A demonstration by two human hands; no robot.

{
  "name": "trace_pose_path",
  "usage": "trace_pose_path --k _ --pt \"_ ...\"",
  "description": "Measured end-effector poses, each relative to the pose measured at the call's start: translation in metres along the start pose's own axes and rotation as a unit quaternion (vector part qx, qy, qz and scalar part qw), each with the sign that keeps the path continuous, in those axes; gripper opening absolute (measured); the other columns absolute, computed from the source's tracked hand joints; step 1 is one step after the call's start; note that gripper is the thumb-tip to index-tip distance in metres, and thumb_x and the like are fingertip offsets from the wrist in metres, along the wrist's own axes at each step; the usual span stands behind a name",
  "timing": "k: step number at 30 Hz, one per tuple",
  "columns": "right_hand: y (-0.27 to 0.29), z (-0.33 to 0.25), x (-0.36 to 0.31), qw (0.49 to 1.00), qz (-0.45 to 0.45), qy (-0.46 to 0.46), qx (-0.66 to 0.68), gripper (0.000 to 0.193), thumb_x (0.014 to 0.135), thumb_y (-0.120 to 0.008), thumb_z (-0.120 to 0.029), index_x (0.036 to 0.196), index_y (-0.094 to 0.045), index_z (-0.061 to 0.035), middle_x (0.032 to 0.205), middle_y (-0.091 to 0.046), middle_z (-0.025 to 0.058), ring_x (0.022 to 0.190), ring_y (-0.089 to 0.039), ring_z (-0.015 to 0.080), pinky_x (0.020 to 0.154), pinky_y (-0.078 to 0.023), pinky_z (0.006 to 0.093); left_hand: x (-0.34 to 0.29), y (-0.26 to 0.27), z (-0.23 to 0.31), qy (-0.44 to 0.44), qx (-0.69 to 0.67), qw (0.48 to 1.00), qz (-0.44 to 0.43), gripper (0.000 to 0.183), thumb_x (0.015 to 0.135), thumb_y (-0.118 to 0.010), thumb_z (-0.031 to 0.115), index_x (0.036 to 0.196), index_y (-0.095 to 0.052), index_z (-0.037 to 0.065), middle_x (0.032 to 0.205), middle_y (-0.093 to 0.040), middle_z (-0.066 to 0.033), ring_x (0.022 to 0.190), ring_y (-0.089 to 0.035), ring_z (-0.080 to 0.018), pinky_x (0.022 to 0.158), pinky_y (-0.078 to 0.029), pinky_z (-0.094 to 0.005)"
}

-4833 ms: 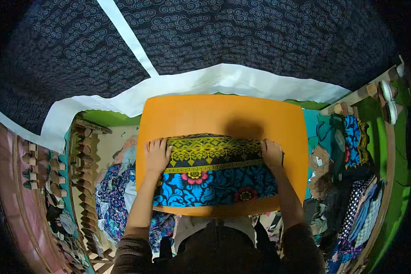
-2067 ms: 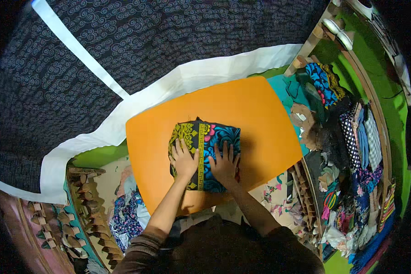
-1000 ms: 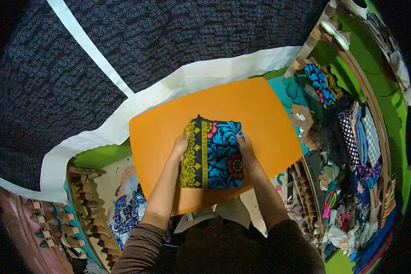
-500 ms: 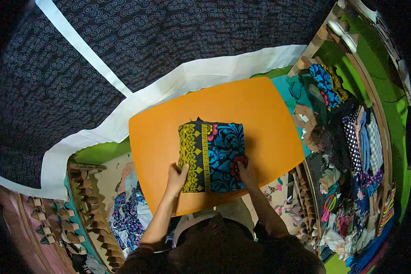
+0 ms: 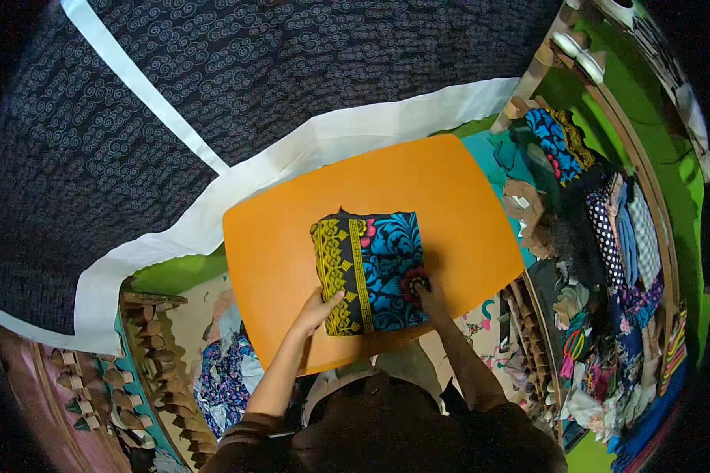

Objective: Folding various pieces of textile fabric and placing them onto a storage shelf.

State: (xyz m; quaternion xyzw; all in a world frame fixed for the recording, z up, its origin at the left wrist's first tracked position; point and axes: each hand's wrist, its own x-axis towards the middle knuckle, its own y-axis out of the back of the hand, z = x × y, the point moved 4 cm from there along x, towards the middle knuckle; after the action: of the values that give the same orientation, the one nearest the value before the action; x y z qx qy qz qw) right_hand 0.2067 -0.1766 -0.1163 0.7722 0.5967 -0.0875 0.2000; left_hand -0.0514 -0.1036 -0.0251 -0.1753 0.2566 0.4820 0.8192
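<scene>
A folded cloth [image 5: 385, 264], black with a yellow border band on its left and blue leaves with red flowers on its right, is held above the orange tabletop [image 5: 426, 169]. My left hand [image 5: 315, 310] grips its lower left edge, thumb on the yellow pattern and the other fingers hidden beneath. On the opposite edge, near a red flower, my right hand [image 5: 430, 301] pinches the fabric with the thumb on top. The top edge of the cloth is slightly frayed.
Beyond the table hangs a dark swirl-patterned curtain [image 5: 355, 63] with a white border. Folded clothes [image 5: 615, 236] and a similar blue-and-yellow cloth [image 5: 558, 146] pile up at the right. Wooden racks [image 5: 158, 355] and a floral fabric heap [image 5: 227, 382] lie at the left.
My left hand has shifted a little to the right, and the cloth's yellow side now slants inward at the bottom. The right hand keeps its hold on the other edge.
</scene>
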Motion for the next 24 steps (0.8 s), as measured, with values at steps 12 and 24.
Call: trace_pose_path --k 12,24 --pt "-0.003 0.011 0.000 0.981 0.096 0.026 0.166 0.029 0.081 -0.056 -0.014 0.108 -0.052 -0.0041 0.089 -0.056 0.0036 0.078 -0.053 0.0111 0.069 -0.044 0.0249 -0.005 -0.014 0.010 -0.017 -0.042 0.996 0.072 0.066 0.081 -0.060 0.034 0.126 -0.028 -0.002 0.116 -0.049 -0.0158 0.101 -0.052 -0.0214 0.083 -0.045 -0.0331" --pt "-0.018 -0.008 -0.128 0.858 -0.053 -0.154 0.487 0.028 0.079 -0.058 -0.021 0.103 -0.052 -0.0057 0.093 -0.057 0.0036 0.077 -0.056 0.0140 0.068 -0.048 0.0289 -0.038 -0.029 -0.032 0.175 -0.220 0.956 -0.079 0.040 0.077 -0.060 0.026 0.110 -0.052 0.005 0.096 -0.062 -0.0109 0.084 -0.061 -0.0256 0.074 -0.051 -0.0424"
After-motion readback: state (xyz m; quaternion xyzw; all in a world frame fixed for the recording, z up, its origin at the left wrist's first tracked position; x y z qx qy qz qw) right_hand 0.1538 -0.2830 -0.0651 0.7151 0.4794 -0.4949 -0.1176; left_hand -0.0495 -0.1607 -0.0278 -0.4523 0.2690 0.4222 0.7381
